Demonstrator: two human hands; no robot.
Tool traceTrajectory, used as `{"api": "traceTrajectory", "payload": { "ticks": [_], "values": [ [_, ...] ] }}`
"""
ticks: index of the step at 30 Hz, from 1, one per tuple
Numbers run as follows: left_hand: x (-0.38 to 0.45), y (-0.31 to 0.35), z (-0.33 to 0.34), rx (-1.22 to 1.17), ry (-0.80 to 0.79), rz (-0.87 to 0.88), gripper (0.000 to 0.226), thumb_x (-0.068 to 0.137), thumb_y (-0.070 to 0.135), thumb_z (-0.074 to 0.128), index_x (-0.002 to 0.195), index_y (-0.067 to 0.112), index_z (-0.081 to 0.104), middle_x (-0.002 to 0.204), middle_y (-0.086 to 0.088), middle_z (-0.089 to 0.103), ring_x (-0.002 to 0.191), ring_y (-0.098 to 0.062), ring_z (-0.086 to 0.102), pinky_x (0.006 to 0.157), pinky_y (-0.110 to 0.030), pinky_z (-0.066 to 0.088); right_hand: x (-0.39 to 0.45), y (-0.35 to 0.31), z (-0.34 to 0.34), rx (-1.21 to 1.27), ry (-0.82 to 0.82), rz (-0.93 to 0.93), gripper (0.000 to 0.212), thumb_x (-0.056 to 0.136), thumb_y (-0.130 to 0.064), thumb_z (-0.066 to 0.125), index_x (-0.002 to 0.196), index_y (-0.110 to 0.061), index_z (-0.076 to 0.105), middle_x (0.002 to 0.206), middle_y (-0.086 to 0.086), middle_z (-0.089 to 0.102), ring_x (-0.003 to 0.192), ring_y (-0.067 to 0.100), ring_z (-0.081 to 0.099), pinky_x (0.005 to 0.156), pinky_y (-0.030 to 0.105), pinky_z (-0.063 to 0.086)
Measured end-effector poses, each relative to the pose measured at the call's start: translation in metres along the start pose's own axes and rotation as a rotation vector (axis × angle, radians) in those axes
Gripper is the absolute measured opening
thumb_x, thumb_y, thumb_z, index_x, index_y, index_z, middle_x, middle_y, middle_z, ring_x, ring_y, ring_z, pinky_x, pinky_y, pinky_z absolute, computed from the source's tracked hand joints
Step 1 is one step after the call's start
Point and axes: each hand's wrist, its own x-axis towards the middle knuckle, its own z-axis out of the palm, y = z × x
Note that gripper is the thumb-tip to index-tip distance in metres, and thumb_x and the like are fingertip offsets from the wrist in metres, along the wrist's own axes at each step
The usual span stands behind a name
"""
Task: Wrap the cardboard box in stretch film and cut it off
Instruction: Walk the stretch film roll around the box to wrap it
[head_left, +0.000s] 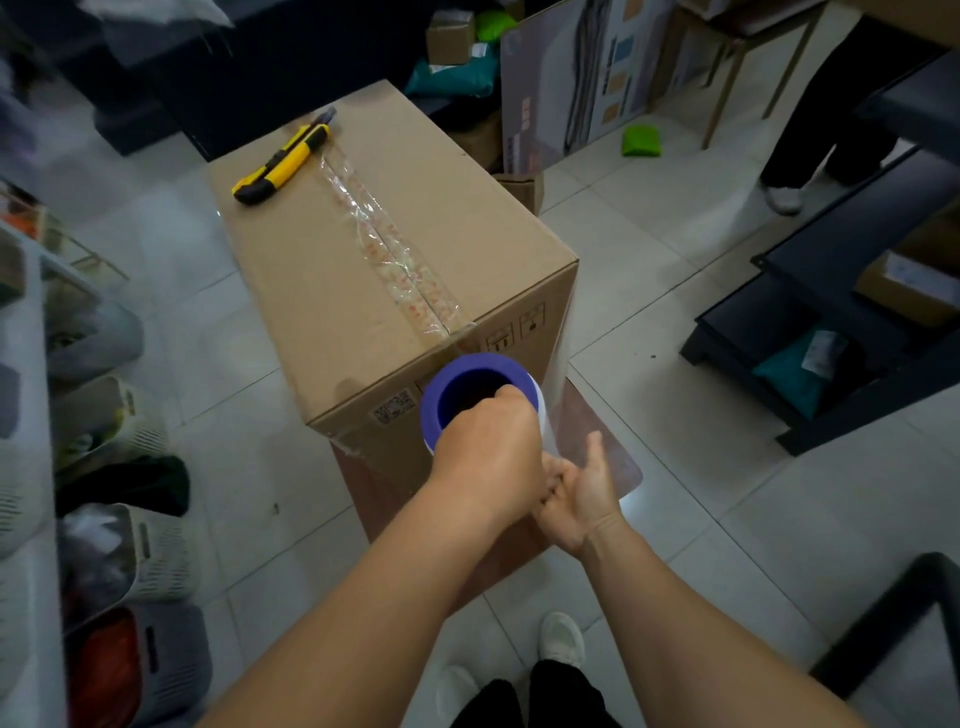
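While the left hand (488, 447) grips the top rim of the stretch film roll (480, 400), fingers hooked into its purple core, the right hand (582, 493) sits just below and beside it with the thumb raised; it seems to steady the lower part of the roll, though whether its fingers curl round it I cannot tell. Both hands work close together at the near end of the cardboard box (384, 249), which stands upright on the tiled floor (675, 364). A sheet of film (558, 358) runs from the roll to the box's near right corner. To do this well, I would judge: keep the roll upright, hold the film taut, and walk it round close to the box so layers overlap. The yellow utility knife (283, 163) lies on top of the box, towards its far left corner, ready for cutting.
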Motion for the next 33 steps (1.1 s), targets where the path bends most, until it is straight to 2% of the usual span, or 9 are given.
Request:
{"api": "traceTrajectory", "payload": {
  "ticks": [4, 10, 14, 17, 20, 23, 25, 28, 33],
  "values": [
    [-0.007, -0.005, 0.000, 0.001, -0.005, -0.013, 0.033, 0.088, 0.026, 0.064, 0.107, 0.007, 0.046, 0.101, -0.009, 0.064, 0.090, -0.028, 0.063, 0.063, -0.031, 0.040, -0.011, 0.005, 0.007, 0.024, 0.003, -0.005, 0.072, 0.097, -0.063, 0.011, 0.071, -0.008, 0.050, 0.039, 0.002, 0.052, 0.031, 0.010, 0.051, 0.049, 0.023, 0.037],
    [-0.019, -0.017, 0.000, 0.014, 0.006, 0.018, 0.035, 0.088, 0.031, 0.065, 0.107, 0.008, 0.047, 0.099, -0.007, 0.063, 0.087, -0.025, 0.062, 0.062, -0.029, 0.039, -0.024, 0.021, 0.013, 0.042, 0.048, -0.026, 0.072, 0.097, -0.063, 0.013, 0.071, -0.006, 0.050, 0.036, 0.002, 0.050, 0.029, 0.010, 0.049, 0.034, 0.017, 0.039],
    [-0.030, -0.030, 0.000, 0.027, -0.007, 0.060, 0.034, 0.088, 0.030, 0.065, 0.106, 0.008, 0.047, 0.098, -0.007, 0.064, 0.088, -0.026, 0.063, 0.063, -0.029, 0.040, -0.030, 0.041, 0.017, 0.054, 0.094, -0.053, 0.073, 0.095, -0.067, 0.015, 0.063, -0.010, 0.047, 0.038, 0.001, 0.042, 0.032, 0.010, 0.043, 0.044, 0.023, 0.036],
    [-0.039, -0.042, 0.000, 0.039, -0.012, 0.088, 0.033, 0.088, 0.030, 0.065, 0.106, 0.009, 0.047, 0.097, -0.007, 0.064, 0.086, -0.025, 0.063, 0.064, -0.030, 0.043, -0.029, 0.059, 0.018, 0.064, 0.145, -0.066, 0.068, 0.090, -0.074, 0.019, 0.059, -0.015, 0.035, 0.043, -0.001, 0.031, 0.036, 0.011, 0.032, 0.046, 0.024, 0.027],
    [-0.046, -0.056, 0.000, 0.050, -0.001, 0.117, 0.030, 0.088, 0.027, 0.064, 0.105, 0.009, 0.047, 0.097, -0.007, 0.064, 0.084, -0.024, 0.063, 0.063, -0.029, 0.042, -0.038, 0.071, 0.023, 0.080, 0.115, -0.072, 0.077, 0.093, -0.069, 0.017, 0.052, -0.009, 0.044, 0.039, 0.001, 0.039, 0.032, 0.012, 0.040, 0.047, 0.025, 0.031],
    [-0.052, -0.068, -0.001, 0.063, -0.022, 0.135, 0.033, 0.087, 0.029, 0.065, 0.105, 0.008, 0.046, 0.095, -0.007, 0.063, 0.080, -0.024, 0.061, 0.062, -0.030, 0.042, -0.054, 0.081, 0.037, 0.106, 0.059, -0.070, 0.079, 0.094, -0.067, 0.012, 0.066, -0.006, 0.051, 0.037, 0.003, 0.048, 0.030, 0.012, 0.048, 0.038, 0.024, 0.040],
    [-0.056, -0.076, -0.001, 0.073, -0.033, 0.141, 0.032, 0.087, 0.028, 0.065, 0.104, 0.008, 0.046, 0.095, -0.008, 0.063, 0.079, -0.025, 0.060, 0.062, -0.031, 0.043, -0.060, 0.088, 0.043, 0.145, 0.039, -0.067, 0.080, 0.095, -0.066, 0.012, 0.070, -0.003, 0.054, 0.036, 0.004, 0.051, 0.028, 0.013, 0.050, 0.032, 0.017, 0.039],
    [-0.061, -0.088, -0.001, 0.073, -0.028, 0.141, 0.029, 0.087, 0.026, 0.064, 0.101, 0.009, 0.045, 0.094, -0.007, 0.062, 0.078, -0.025, 0.060, 0.062, -0.032, 0.044, -0.067, 0.097, 0.052, 0.183, 0.040, -0.089, 0.087, 0.097, -0.064, 0.014, 0.048, -0.004, 0.055, 0.035, 0.005, 0.050, 0.026, 0.014, 0.049, 0.029, 0.015, 0.037],
    [-0.068, -0.104, -0.003, 0.062, 0.004, 0.141, 0.026, 0.089, 0.025, 0.062, 0.103, 0.009, 0.046, 0.081, -0.002, 0.053, 0.069, -0.020, 0.050, 0.060, -0.030, 0.040, -0.076, 0.112, 0.066, 0.202, 0.064, -0.108, 0.092, 0.098, -0.060, 0.016, 0.035, -0.005, 0.052, 0.035, 0.006, 0.050, 0.024, 0.014, 0.047, 0.027, 0.015, 0.035]
  ]
}}
